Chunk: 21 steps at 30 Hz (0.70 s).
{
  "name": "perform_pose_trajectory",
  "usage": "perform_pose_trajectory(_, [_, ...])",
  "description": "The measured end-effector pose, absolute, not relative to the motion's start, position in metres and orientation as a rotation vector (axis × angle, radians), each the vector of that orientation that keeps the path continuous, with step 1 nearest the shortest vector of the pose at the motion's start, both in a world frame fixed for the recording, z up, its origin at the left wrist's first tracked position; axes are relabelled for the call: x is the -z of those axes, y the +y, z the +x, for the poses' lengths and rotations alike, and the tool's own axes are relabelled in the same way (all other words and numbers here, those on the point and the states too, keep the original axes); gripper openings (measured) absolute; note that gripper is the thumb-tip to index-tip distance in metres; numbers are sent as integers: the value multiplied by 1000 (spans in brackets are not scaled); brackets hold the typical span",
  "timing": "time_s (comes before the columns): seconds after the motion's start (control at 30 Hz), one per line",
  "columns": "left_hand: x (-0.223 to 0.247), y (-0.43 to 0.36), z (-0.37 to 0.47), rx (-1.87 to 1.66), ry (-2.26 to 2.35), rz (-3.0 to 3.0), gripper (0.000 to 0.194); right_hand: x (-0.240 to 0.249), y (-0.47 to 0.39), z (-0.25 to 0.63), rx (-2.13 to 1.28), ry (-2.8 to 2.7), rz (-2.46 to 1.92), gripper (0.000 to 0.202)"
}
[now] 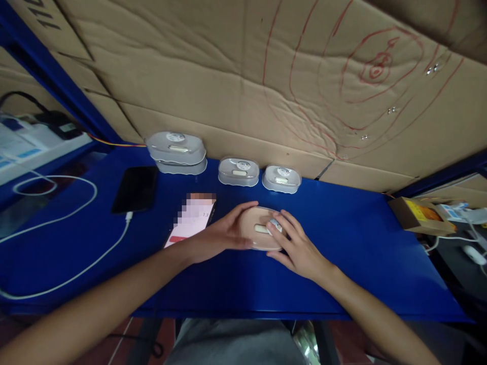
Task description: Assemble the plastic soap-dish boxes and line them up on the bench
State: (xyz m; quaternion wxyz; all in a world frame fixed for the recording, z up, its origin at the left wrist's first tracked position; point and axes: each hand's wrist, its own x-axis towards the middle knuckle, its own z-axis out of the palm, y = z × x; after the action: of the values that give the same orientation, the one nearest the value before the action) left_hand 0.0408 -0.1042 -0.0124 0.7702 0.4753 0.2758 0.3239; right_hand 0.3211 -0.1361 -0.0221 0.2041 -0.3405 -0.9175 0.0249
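Note:
Both hands are around an oval, pinkish-beige plastic box [251, 230] with a clear lid, a pale bar on top and a round sticker. My left hand [232, 228] is closed about its left end, thumb along the near side. Fingers of my right hand [299, 243] curl over the right end and lie across the sticker. Behind it stand two grey oval boxes with clear lids, one in the middle [228, 175] and one on the right [272, 181]. Farther left is a stack of similar grey boxes [160, 149].
A lit phone [198, 215] lies beside my left forearm. A dark phone [135, 190] with a white cable [110, 253] is farther left on the blue table [361, 253]. Cardboard [213, 76] with red rings forms the back wall. A small carton [414, 215] sits at the right edge.

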Motion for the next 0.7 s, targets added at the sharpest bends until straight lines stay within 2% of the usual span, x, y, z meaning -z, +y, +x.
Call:
perform_pose_trajectory(0.1, [12,-102,43,-722,629,828,72,23,-133,321,-136,-2558,-950,98])
perform_pose_trajectory(0.3, [15,-105,50,-714,772,888,64,15,-116,344,-448,-2504,-941,82])
perform_pose_trajectory(0.47, [15,-95,45,-862,1031,1418,52,6,-101,377,-451,-2457,-1122,71])
perform_pose_trajectory(0.57, [7,-64,39,-982,1103,1934,53,6,-94,399,-412,-2460,-1198,69])
perform_pose_trajectory(0.7, [-8,-2,27,-701,1334,2436,64,13,-84,447,-170,-2410,-1476,64])
